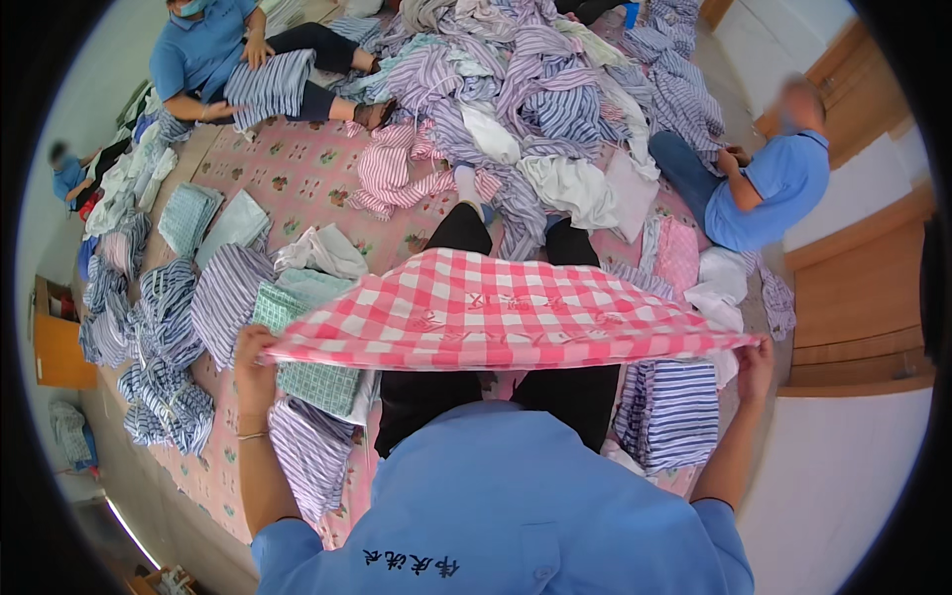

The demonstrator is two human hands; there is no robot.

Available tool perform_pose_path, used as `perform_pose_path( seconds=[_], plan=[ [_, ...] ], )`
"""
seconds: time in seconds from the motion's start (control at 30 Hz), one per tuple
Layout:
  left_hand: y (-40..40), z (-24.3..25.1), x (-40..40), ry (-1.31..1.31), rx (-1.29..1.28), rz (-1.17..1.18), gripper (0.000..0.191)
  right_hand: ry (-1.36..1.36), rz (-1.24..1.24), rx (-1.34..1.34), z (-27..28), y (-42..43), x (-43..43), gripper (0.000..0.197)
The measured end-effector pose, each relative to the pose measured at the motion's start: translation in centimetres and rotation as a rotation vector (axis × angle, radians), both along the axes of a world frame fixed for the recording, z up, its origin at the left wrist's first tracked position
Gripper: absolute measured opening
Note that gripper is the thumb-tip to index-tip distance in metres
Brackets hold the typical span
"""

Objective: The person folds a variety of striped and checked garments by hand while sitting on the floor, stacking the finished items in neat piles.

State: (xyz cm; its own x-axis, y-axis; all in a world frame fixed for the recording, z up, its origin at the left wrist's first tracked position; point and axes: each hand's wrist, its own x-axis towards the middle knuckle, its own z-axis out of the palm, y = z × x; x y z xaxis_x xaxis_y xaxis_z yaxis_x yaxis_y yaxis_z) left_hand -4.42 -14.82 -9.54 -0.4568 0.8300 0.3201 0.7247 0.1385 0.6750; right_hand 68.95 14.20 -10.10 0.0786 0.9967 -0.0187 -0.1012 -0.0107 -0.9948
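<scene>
A red-and-white checked cloth (483, 309) is stretched wide over my lap and legs, its near edge pulled nearly straight. My left hand (255, 357) grips its left corner, and my right hand (755, 364) grips the right corner. Faint red writing shows on the fabric. Under and beside its left end lies a stack of green checked folded cloth (316, 390). Close to my left forearm is a folded purple-striped cloth (311, 454). A stack of blue-and-white striped folded cloth (677, 413) sits inward of my right forearm.
A large heap of striped and white laundry (520, 97) lies beyond my feet on a pink patterned floor mat (260, 160). Striped bundles (160, 357) lie at left. One person (201, 59) sits upper left with striped cloth; another person (773, 178) sits at right near wooden doors (863, 297).
</scene>
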Motion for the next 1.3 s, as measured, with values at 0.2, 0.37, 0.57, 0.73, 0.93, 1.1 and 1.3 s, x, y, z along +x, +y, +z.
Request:
perform_pose_path(
  seconds=[0.2, 0.37, 0.57, 0.73, 0.93, 1.1, 1.3],
  plan=[
    [-0.1, 10.4, -4.0, -0.346, 0.446, -0.137, 0.019, -0.025, -0.183, 0.273, 14.3, 0.7, 0.1, 0.029],
    [8.4, 14.2, -3.2, -0.352, 0.362, -0.004, 0.026, -0.218, -0.209, 0.192, 18.7, 6.6, -5.7, 0.030],
    [20.7, -3.0, -4.4, -0.031, 0.063, 0.188, 0.054, -0.843, -0.276, 0.245, 1.2, 17.7, -5.1, 0.032],
    [15.2, -15.2, 3.1, -0.265, -0.380, 0.084, 0.071, -1.090, 0.371, 0.296, -10.7, 5.3, -19.6, 0.060],
    [8.0, -18.6, 6.8, -1.701, -0.501, 0.045, 0.062, -1.022, 1.285, 0.589, -10.1, -10.7, -35.9, 0.076],
    [6.6, -16.7, 3.4, -1.578, -0.391, 0.104, 0.051, -1.070, 1.268, 0.604, -9.1, -11.6, -40.6, 0.084],
    [15.7, -0.7, 7.0, -1.328, 0.016, -0.088, 0.064, -0.971, 0.900, 0.714, -8.7, -12.2, -43.3, 0.072]
  ],
)
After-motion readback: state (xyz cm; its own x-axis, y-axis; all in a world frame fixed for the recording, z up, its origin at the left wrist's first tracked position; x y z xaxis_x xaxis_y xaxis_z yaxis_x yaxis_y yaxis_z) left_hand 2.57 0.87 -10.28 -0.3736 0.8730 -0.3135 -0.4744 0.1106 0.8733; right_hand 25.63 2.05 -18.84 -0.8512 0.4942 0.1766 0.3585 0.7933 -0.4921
